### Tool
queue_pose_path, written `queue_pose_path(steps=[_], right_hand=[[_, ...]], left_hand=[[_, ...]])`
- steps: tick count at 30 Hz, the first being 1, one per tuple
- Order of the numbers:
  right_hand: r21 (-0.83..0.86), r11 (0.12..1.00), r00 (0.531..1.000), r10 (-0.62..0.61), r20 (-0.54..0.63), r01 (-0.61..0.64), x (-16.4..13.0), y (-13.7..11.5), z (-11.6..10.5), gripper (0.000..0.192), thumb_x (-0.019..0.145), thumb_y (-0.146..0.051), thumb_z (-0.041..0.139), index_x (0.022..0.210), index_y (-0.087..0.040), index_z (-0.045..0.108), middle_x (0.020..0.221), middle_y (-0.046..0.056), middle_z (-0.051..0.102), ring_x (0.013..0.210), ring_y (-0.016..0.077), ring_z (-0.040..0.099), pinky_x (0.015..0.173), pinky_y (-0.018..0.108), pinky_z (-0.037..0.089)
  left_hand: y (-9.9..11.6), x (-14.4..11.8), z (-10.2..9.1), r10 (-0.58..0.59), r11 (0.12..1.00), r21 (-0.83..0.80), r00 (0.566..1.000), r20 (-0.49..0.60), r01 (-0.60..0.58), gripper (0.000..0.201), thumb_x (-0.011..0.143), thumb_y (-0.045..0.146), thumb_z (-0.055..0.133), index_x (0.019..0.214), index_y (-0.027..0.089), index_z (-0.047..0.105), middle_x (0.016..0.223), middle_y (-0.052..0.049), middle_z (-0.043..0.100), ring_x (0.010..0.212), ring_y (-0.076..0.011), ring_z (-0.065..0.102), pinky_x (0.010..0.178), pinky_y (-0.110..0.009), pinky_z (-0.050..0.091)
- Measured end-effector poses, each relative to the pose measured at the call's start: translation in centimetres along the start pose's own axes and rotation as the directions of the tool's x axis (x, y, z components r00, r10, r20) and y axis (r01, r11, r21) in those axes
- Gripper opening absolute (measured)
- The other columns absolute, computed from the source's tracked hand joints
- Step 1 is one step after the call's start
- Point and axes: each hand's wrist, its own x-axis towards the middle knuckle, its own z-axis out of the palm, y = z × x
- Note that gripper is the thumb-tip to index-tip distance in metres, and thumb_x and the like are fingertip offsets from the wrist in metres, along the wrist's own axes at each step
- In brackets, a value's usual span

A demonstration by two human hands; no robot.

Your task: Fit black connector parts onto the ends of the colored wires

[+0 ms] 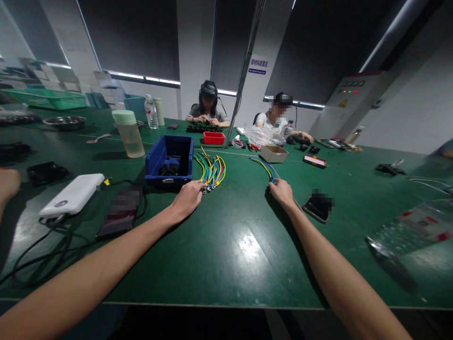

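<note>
A fanned bundle of short wires (213,169), yellow, green, blue and red with metal terminals at the near end, lies on the green table. My left hand (188,197) is closed at that near end, its fingertips pressed against the terminals; exactly which wires it grips is partly hidden. Farther right, my right hand (281,191) pinches a few wires (264,165), yellow and blue among them, whose free ends point away from me. Just left of the bundle stands a blue bin (152,163) with small black parts inside.
At left are a white power bank (75,194), a dark phone (121,212) with cables and a bottle (129,134). A phone (317,208) and a plastic bottle (414,231) lie right. Beyond sit a red tray (214,138), a cardboard box (274,154) and two people.
</note>
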Motion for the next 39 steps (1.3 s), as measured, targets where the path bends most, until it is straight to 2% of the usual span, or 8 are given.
queue_pose_path(steps=[6, 12, 17, 23, 29, 35, 39], right_hand=[[-0.023, 1.0, 1.0, -0.007, 0.01, 0.007, -0.1, -0.1, 0.0, 0.034, 0.081, -0.04, 0.047, 0.094, -0.018, 0.07, 0.086, 0.012, 0.071, 0.083, 0.0257, 0.066, 0.066, 0.028, 0.042], [0.066, 0.997, 0.997, -0.027, -0.075, 0.032, 0.0, 0.1, 0.3, 0.04, 0.079, -0.04, 0.052, 0.107, -0.016, 0.068, 0.087, 0.013, 0.071, 0.084, 0.026, 0.065, 0.069, 0.03, 0.043], [0.17, 0.985, 0.985, -0.013, -0.169, 0.042, -0.3, -0.2, 0.2, 0.04, 0.078, -0.041, 0.053, 0.104, -0.015, 0.069, 0.083, 0.011, 0.071, 0.079, 0.0255, 0.064, 0.07, 0.032, 0.043], [0.29, 0.95, 0.936, -0.009, -0.352, 0.118, -1.0, -0.9, 0.0, 0.035, 0.079, -0.038, 0.05, 0.091, -0.013, 0.07, 0.072, 0.01, 0.068, 0.066, 0.0218, 0.062, 0.065, 0.031, 0.041], [0.327, 0.921, 0.875, -0.031, -0.483, 0.214, -2.3, -2.0, 0.1, 0.035, 0.08, -0.04, 0.048, 0.087, -0.014, 0.069, 0.062, 0.006, 0.063, 0.056, 0.0186, 0.056, 0.061, 0.029, 0.039], [0.275, 0.909, 0.857, -0.146, -0.494, 0.313, -4.9, -4.8, 0.7, 0.035, 0.084, -0.038, 0.042, 0.091, -0.013, 0.065, 0.063, 0.006, 0.062, 0.055, 0.0177, 0.054, 0.059, 0.028, 0.038], [0.113, 0.891, 0.827, -0.354, -0.437, 0.441, -6.8, -6.6, 1.2, 0.028, 0.084, -0.032, 0.043, 0.094, -0.015, 0.063, 0.068, 0.006, 0.065, 0.058, 0.0181, 0.057, 0.058, 0.027, 0.036]], left_hand=[[0.4, -0.1, -0.8, -0.012, 1.0, 0.023, 0.999, 0.032, 0.011, 0.034, 0.081, 0.005, 0.045, 0.107, 0.013, 0.064, 0.105, -0.01, 0.068, 0.099, -0.021, 0.063, 0.093, -0.032, 0.047], [0.4, -0.2, -1.0, -0.033, 0.995, 0.094, 0.998, 0.053, 0.028, 0.031, 0.083, 0.006, 0.046, 0.107, 0.016, 0.062, 0.095, -0.008, 0.068, 0.089, -0.0202, 0.064, 0.083, -0.03, 0.049], [0.6, -0.2, -1.3, -0.039, 0.992, 0.124, 0.998, 0.041, 0.034, 0.03, 0.083, 0.005, 0.047, 0.107, 0.017, 0.061, 0.093, -0.007, 0.068, 0.087, -0.0194, 0.063, 0.08, -0.028, 0.049], [0.9, -0.3, -1.8, -0.048, 0.994, 0.1, 0.999, 0.004, 0.047, 0.026, 0.085, 0.005, 0.045, 0.102, 0.018, 0.061, 0.093, -0.007, 0.066, 0.086, -0.0181, 0.063, 0.078, -0.027, 0.049], [0.9, -0.4, -1.9, -0.062, 0.992, 0.113, 0.998, -0.014, 0.063, 0.026, 0.085, 0.007, 0.046, 0.105, 0.017, 0.059, 0.097, -0.007, 0.063, 0.089, -0.0181, 0.062, 0.081, -0.027, 0.048], [1.7, -0.5, -2.2, -0.096, 0.975, 0.205, 0.994, 0.046, 0.084, 0.023, 0.089, 0.012, 0.044, 0.107, 0.016, 0.058, 0.098, -0.008, 0.064, 0.092, -0.0195, 0.06, 0.084, -0.028, 0.047], [2.6, -0.6, -2.7, -0.14, 0.958, 0.261, 0.987, 0.074, 0.117, 0.022, 0.091, 0.016, 0.04, 0.104, 0.016, 0.058, 0.093, -0.01, 0.065, 0.092, -0.0212, 0.06, 0.08, -0.029, 0.048]])
